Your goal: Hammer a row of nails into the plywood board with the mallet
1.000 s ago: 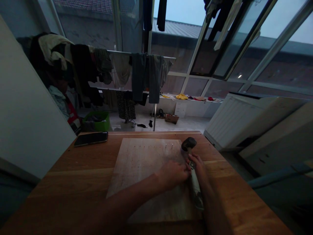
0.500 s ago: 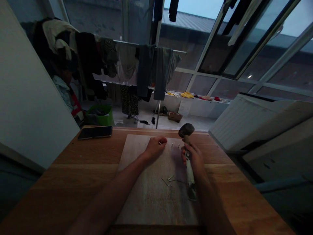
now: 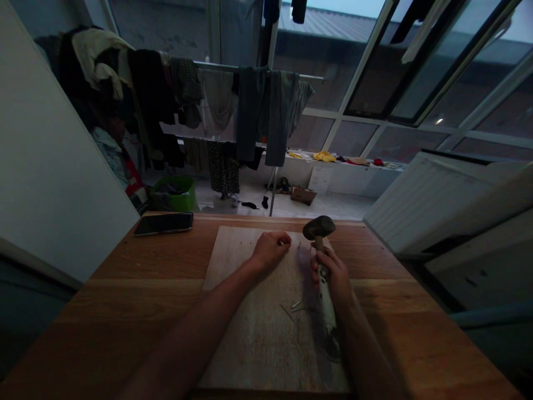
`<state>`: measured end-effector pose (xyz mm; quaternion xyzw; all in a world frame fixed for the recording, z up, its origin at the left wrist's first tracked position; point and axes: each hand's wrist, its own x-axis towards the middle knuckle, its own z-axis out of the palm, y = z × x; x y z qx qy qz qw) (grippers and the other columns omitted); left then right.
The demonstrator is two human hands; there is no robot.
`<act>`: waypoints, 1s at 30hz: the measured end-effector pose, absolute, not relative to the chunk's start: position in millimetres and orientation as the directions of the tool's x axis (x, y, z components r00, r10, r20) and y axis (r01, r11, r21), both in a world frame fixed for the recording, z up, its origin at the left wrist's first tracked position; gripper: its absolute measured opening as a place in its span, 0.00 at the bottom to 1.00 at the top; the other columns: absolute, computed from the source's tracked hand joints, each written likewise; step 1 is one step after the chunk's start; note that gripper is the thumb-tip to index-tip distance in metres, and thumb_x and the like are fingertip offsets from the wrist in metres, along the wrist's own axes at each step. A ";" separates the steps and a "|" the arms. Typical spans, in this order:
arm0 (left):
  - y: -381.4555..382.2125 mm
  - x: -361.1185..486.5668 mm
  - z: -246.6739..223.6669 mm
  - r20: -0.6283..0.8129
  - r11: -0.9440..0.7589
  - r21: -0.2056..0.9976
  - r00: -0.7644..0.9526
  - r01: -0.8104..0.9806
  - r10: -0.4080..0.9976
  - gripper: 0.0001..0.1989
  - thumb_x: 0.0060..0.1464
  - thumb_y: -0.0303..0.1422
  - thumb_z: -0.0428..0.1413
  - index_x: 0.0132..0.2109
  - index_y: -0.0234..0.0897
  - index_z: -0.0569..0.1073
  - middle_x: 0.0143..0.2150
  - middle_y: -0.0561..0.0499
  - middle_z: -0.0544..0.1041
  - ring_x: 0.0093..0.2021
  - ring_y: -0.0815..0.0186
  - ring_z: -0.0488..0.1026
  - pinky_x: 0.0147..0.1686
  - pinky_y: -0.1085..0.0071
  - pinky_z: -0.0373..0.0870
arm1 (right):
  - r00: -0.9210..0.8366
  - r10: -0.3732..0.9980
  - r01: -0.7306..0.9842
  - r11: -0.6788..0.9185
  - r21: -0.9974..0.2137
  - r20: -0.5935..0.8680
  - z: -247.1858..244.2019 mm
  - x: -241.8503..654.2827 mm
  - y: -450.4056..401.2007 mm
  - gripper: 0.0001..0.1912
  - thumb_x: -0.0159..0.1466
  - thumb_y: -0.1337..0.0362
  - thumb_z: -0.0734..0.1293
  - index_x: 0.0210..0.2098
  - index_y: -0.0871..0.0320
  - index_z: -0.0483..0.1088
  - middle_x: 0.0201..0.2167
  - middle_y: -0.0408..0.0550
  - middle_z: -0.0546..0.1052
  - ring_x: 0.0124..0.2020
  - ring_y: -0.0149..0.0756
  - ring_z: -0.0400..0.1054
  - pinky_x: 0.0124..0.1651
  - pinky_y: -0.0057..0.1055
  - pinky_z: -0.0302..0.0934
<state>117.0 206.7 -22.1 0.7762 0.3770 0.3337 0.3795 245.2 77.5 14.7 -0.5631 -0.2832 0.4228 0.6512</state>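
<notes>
A pale wooden board [image 3: 254, 355] lies on the brown table. My left hand [image 3: 270, 250] is at its far part, fingers curled together in a pinch; what they hold, if anything, is too small to tell. My right hand [image 3: 332, 275] is wrapped round the upper handle of a hammer [image 3: 326, 300], whose dark head [image 3: 318, 227] points away from me. A thin nail [image 3: 298, 245] stands upright in the board between my hands. Several loose nails [image 3: 296, 305] lie on the board nearer to me. Small dark dots mark its far left part.
A dark phone [image 3: 164, 224] lies at the table's [image 3: 137, 300] far left corner. Beyond are a drying rack with clothes [image 3: 252, 111], a green basket [image 3: 183, 194] and a small brown box [image 3: 303, 195]. White panels flank the table on both sides.
The whole view has shifted slightly. The hammer head has tilted a little and its handle end has come nearer to me. My left fingertips remain pinched close to the standing nail.
</notes>
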 end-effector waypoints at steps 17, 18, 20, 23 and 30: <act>204.3 116.7 -16.3 0.198 -0.404 0.837 0.486 0.368 0.851 0.14 0.53 0.24 0.59 0.45 0.41 0.82 0.37 0.52 0.84 0.37 0.65 0.80 0.37 0.73 0.72 | 0.420 0.907 0.012 -0.033 -0.999 -0.025 15.2 224.9 71.5 0.18 0.52 0.46 0.75 0.29 0.55 0.76 0.16 0.40 0.71 0.12 0.32 0.62 0.13 0.28 0.56; 204.1 116.5 -16.0 0.194 -0.400 0.838 0.482 0.370 0.854 0.14 0.52 0.24 0.60 0.45 0.41 0.82 0.37 0.52 0.84 0.37 0.65 0.80 0.37 0.73 0.72 | 0.425 0.905 0.018 -0.031 -0.999 -0.020 14.0 225.5 72.1 0.18 0.52 0.46 0.75 0.30 0.54 0.76 0.16 0.39 0.70 0.12 0.32 0.62 0.13 0.28 0.56; 203.8 116.6 -16.1 0.194 -0.398 0.843 0.485 0.362 0.853 0.13 0.53 0.25 0.61 0.45 0.40 0.82 0.37 0.52 0.84 0.36 0.64 0.80 0.37 0.72 0.72 | 0.427 0.904 0.020 -0.028 -0.999 -0.016 12.8 227.0 72.7 0.17 0.53 0.47 0.75 0.31 0.54 0.77 0.16 0.39 0.70 0.12 0.31 0.61 0.13 0.27 0.56; 204.1 117.3 -18.4 0.198 -0.403 0.850 0.501 0.340 0.842 0.13 0.54 0.25 0.60 0.45 0.41 0.82 0.38 0.52 0.84 0.37 0.65 0.80 0.38 0.72 0.72 | 0.414 0.910 -0.001 -0.032 -0.999 -0.030 13.7 229.1 71.9 0.17 0.51 0.48 0.76 0.30 0.55 0.78 0.16 0.39 0.70 0.12 0.30 0.61 0.13 0.27 0.54; 194.4 108.0 -3.7 0.274 -0.542 0.726 0.544 0.424 0.793 0.13 0.53 0.32 0.64 0.46 0.35 0.78 0.47 0.46 0.78 0.37 0.64 0.76 0.39 0.68 0.71 | 0.504 0.860 -0.195 0.015 -0.981 -0.087 18.2 247.1 68.9 0.28 0.49 0.47 0.77 0.44 0.55 0.75 0.19 0.35 0.70 0.11 0.26 0.59 0.11 0.23 0.54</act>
